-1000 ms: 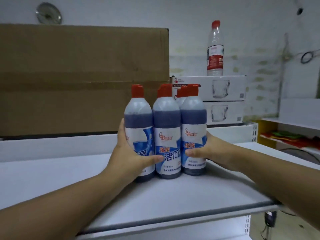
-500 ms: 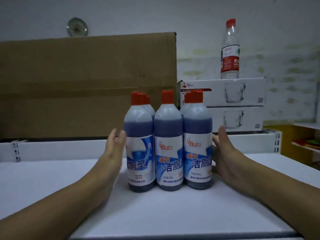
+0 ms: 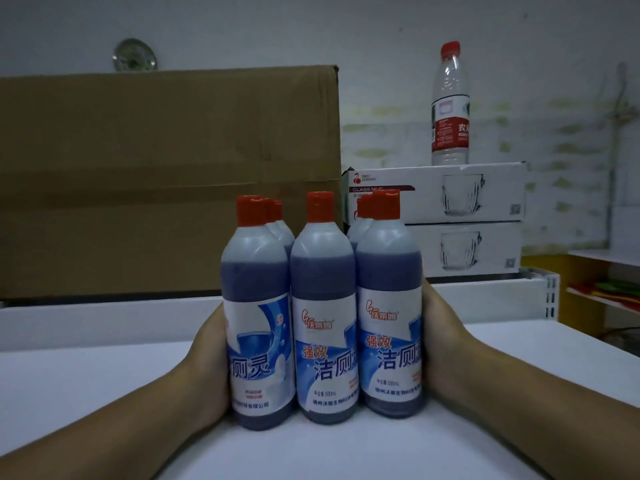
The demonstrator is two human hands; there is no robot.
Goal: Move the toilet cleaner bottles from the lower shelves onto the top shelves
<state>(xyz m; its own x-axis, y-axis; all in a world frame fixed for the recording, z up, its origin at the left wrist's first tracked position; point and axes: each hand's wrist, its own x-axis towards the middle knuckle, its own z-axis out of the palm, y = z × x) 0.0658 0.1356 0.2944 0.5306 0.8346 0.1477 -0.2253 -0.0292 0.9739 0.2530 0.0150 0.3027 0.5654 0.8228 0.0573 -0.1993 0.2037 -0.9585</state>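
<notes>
Several toilet cleaner bottles (image 3: pixel 323 289) with red caps, dark blue liquid and blue-white labels stand upright in a tight cluster on the white top shelf (image 3: pixel 104 393). Three are in front; more caps show behind them. My left hand (image 3: pixel 211 362) presses flat against the left front bottle (image 3: pixel 256 271). My right hand (image 3: pixel 441 341) presses against the right front bottle (image 3: pixel 389 282). The group is squeezed between both palms; my fingers are hidden behind the bottles.
A large brown cardboard box (image 3: pixel 156 174) stands right behind the bottles. Two stacked white glass-mug boxes (image 3: pixel 485 192) sit at the back right, with a water bottle (image 3: pixel 450 109) on top. Another shelf with coloured items (image 3: pixel 606 292) is at the far right.
Half a second ago both hands were off the cluster with fingers spread. Now they are closed in against its two sides. The view has also come closer to the bottles.
</notes>
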